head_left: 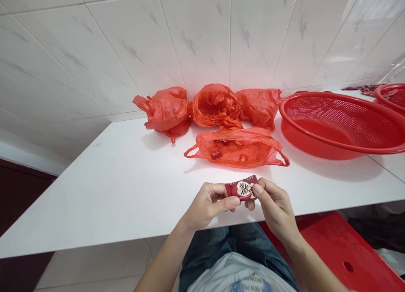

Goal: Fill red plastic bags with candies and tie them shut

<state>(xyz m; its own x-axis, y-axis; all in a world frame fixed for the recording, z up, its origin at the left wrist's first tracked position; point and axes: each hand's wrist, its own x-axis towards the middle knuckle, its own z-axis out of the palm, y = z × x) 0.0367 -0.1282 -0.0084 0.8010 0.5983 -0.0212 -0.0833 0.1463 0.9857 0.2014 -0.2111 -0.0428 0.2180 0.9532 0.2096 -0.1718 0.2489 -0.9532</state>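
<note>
Between my two hands, above the table's front edge, is a small dark red candy packet (243, 188) with a white printed patch and dark lettering. My left hand (211, 204) pinches its left end between thumb and fingers. At its right end my right hand (274, 202) grips it, the thumb lying over the printed face. Just beyond the hands, an open red plastic bag (234, 155) lies on the table with its handles spread to both sides. Several small red wrapped pieces show inside it.
Three crumpled red plastic bags (167, 110) stand in a row by the tiled wall. A large red perforated basket (341, 123) sits at right, with part of another red basket (392, 95) behind. A red stool (348, 250) is below the white table (126, 186).
</note>
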